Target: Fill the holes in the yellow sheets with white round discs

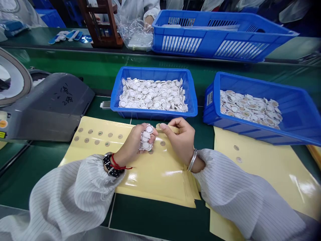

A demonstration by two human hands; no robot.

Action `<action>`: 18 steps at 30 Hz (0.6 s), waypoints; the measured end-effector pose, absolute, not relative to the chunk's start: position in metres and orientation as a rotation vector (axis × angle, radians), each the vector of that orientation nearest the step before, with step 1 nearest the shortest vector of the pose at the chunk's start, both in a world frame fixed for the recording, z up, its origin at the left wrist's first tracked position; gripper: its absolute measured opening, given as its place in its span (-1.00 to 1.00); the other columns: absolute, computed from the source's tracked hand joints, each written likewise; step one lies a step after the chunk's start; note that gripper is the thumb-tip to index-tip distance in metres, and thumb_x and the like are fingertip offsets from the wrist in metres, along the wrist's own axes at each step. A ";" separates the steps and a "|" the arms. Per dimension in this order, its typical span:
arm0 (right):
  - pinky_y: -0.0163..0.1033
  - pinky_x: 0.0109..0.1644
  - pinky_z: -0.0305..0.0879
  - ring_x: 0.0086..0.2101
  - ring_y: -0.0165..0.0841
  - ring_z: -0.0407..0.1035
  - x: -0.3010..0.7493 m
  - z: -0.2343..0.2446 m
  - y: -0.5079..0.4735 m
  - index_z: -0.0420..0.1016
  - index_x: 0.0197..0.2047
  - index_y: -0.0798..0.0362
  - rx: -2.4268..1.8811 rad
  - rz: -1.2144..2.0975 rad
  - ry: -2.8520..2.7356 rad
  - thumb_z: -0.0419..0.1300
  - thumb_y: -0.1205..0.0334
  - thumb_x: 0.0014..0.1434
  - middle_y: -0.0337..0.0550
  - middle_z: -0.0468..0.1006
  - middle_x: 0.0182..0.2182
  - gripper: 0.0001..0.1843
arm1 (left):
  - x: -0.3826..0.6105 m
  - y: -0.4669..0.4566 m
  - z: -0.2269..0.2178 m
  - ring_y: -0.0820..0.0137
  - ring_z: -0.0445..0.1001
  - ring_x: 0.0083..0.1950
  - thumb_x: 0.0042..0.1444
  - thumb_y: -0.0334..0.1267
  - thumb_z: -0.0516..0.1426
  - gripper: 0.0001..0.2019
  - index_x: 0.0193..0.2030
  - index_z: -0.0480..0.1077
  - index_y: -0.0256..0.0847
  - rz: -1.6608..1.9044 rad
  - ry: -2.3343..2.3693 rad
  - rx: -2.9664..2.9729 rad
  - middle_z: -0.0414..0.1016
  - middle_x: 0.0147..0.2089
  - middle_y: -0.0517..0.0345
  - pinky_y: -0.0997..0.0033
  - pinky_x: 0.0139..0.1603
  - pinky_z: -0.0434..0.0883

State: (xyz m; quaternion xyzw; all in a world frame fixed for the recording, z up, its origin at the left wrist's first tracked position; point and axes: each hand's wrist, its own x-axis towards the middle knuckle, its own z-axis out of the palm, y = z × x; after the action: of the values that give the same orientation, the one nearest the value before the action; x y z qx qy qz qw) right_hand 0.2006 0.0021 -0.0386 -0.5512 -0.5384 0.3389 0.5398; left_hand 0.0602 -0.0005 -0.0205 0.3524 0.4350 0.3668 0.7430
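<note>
My left hand (pixel 136 140) is closed around a stack of small white round discs (pixel 146 139) with dark rings. My right hand (pixel 179 137) pinches the top edge of a yellow backing sheet (pixel 150 174) close to the left fingertips. Several small brown round stickers (pixel 97 137) sit in rows on the sheet's left part. Straight ahead, a blue bin (pixel 153 115) holds many of the same white discs.
A second blue bin (pixel 296 134) of beige-centred discs stands right, above another yellow sheet (pixel 271 167). A grey machine (pixel 50 107) is at left. Across the green belt, a large blue crate (pixel 215 43), a wooden rack (pixel 102 23) and another person's hand (pixel 149 20) on a plastic bag.
</note>
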 end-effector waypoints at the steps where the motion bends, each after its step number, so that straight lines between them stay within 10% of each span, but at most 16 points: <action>1: -0.36 -0.48 0.16 -0.56 -0.49 0.17 0.200 -0.039 0.002 0.25 -0.56 0.06 -1.310 0.804 -1.280 0.30 0.10 -0.09 -0.35 0.28 -0.62 -0.69 | 0.060 -0.001 -0.022 0.58 0.15 -0.72 0.09 -0.19 -0.13 -0.71 -0.44 0.31 -0.27 0.805 0.961 0.776 0.16 -0.63 0.28 0.61 -0.75 0.14; 18: -0.37 -0.48 0.16 -0.55 -0.50 0.16 0.201 -0.041 0.003 0.25 -0.55 0.07 -1.291 0.820 -1.276 0.30 0.09 -0.09 -0.35 0.27 -0.61 -0.68 | 0.062 -0.005 -0.023 0.55 0.21 -0.69 0.17 -0.01 -0.13 -0.60 -0.45 0.30 -0.27 0.859 1.046 0.939 0.18 -0.63 0.27 0.62 -0.77 0.13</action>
State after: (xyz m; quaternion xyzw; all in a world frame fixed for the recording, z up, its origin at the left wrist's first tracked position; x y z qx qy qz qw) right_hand 0.2007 0.0030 -0.0407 -0.5441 -0.5378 0.3454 0.5435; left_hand 0.0619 -0.0052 -0.0230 0.4182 0.4659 0.3824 0.6796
